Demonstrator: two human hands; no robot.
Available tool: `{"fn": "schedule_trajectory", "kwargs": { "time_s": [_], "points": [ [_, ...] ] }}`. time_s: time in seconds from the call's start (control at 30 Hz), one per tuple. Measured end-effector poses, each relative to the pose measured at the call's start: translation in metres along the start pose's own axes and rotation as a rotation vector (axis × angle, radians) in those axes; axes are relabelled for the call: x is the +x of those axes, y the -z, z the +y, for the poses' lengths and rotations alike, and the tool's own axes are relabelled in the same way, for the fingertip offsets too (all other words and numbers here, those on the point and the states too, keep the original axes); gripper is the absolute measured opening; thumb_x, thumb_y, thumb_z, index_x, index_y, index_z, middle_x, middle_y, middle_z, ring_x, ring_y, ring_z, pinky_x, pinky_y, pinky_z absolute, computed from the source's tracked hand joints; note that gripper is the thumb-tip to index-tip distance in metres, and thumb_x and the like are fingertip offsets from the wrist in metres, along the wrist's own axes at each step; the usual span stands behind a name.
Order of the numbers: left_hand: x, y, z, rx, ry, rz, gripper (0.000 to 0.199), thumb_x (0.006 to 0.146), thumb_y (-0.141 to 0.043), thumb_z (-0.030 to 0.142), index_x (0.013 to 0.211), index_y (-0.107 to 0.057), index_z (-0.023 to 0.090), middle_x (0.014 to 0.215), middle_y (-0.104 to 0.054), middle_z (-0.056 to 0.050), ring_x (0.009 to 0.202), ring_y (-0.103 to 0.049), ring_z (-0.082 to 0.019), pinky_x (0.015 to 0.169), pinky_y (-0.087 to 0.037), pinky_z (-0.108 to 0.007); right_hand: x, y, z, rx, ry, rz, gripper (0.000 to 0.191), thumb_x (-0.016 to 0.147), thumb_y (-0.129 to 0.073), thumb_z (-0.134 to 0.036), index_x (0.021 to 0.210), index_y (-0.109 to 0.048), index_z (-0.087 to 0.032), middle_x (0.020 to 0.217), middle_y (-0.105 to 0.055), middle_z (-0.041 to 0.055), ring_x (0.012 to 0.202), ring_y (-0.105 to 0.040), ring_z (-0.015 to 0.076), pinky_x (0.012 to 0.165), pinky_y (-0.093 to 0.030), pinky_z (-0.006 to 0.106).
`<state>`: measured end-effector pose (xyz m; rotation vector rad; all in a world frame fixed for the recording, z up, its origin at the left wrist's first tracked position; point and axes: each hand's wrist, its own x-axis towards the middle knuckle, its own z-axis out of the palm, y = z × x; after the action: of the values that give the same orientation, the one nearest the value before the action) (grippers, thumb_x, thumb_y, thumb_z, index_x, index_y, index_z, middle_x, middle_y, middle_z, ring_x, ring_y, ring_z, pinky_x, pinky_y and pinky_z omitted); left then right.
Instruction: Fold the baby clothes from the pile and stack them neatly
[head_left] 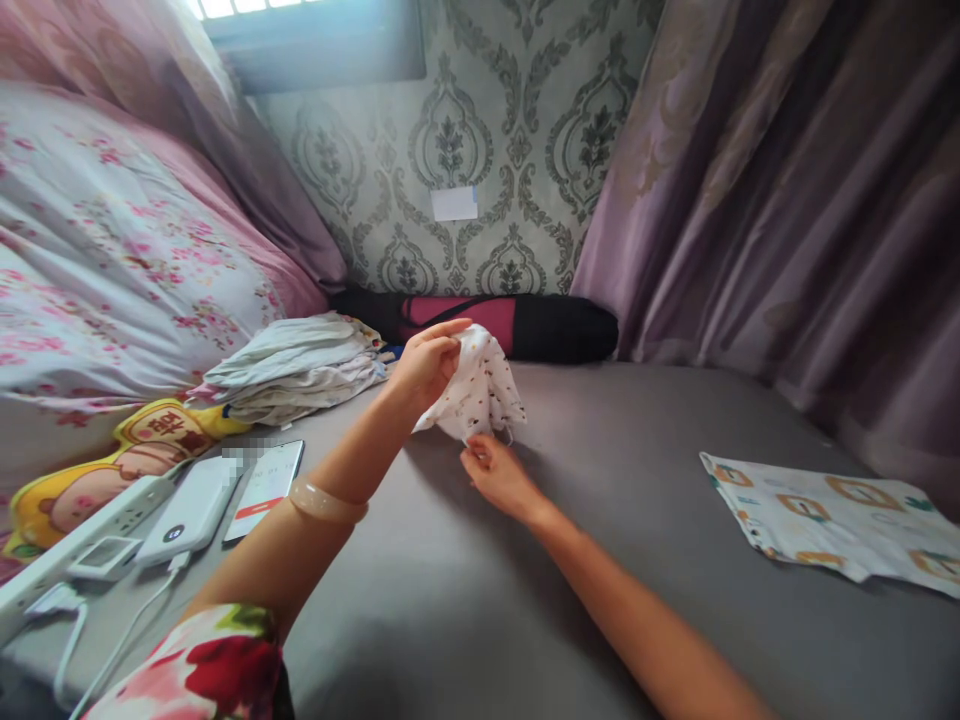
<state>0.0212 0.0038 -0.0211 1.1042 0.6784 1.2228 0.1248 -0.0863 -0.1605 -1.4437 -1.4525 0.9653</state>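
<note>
A white cloth with small brown spots [484,385], perhaps a small garment, hangs bunched above the grey bed surface. My left hand [431,362] pinches it at the upper left, with a pale bangle [328,503] on that forearm. Lower down, my right hand [495,475] has its fingers closed at the cloth's bottom edge, where a thin string or loop shows. Folds hide how the piece is shaped.
At right lies a flat patterned cloth [817,515]. A pile of folded clothes [300,365] sits left, near a yellow plush [112,465], power bank [187,510], phone [266,490] and power strip [90,540]. Behind is a black and magenta long bag [562,325].
</note>
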Motion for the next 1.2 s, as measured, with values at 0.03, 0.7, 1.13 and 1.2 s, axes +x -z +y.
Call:
{"fn": "schedule_trajectory", "kwargs": {
  "time_s": [0.03, 0.7, 1.13, 1.2],
  "points": [
    [-0.002, -0.004, 0.003, -0.005, -0.037, -0.022, 0.043, 0.066, -0.051, 0.002, 0.105, -0.067, 0.01, 0.077, -0.063, -0.002, 0.069, -0.061, -0.008, 0.071, -0.05, -0.019, 0.003, -0.007, -0.005, 0.009, -0.014, 0.039, 0.037, 0.084, -0.06, -0.033, 0.118, -0.055, -0.019, 0.114, -0.065, 0.0103, 0.09, -0.066, 0.0193, 0.084, -0.052, 0.035],
    [0.02, 0.031, 0.015, 0.125, -0.617, 0.321, 0.051, 0.067, -0.071, 0.008, 0.115, -0.058, 0.021, 0.092, -0.058, 0.0, 0.09, -0.061, -0.013, 0.083, -0.048, -0.024, 0.0, 0.048, -0.044, -0.121, 0.262, 0.464, 0.029, 0.088, -0.037, -0.022, 0.105, -0.061, -0.018, 0.098, -0.07, 0.008, 0.09, -0.064, 0.0194, 0.081, -0.045, 0.029],
    [-0.008, 0.056, -0.082, -0.081, 0.297, 0.638, 0.027, 0.066, -0.056, 0.0, 0.084, -0.051, 0.019, 0.069, -0.05, 0.002, 0.057, -0.051, -0.008, 0.054, -0.044, -0.019, -0.028, 0.083, -0.054, -0.707, 0.188, 0.295, 0.026, 0.09, -0.046, -0.038, 0.095, -0.068, -0.024, 0.082, -0.07, 0.005, 0.077, -0.062, 0.021, 0.064, -0.035, 0.028],
    [-0.006, 0.061, -0.089, -0.085, 0.39, 0.571, 0.022, 0.071, -0.059, 0.008, 0.088, -0.053, 0.02, 0.071, -0.051, 0.001, 0.058, -0.052, -0.009, 0.056, -0.046, -0.022, -0.027, 0.088, -0.046, -0.721, 0.123, 0.213, 0.031, 0.087, -0.053, -0.05, 0.1, -0.07, -0.028, 0.08, -0.071, 0.0041, 0.076, -0.063, 0.0215, 0.064, -0.035, 0.027]
  ]
}}
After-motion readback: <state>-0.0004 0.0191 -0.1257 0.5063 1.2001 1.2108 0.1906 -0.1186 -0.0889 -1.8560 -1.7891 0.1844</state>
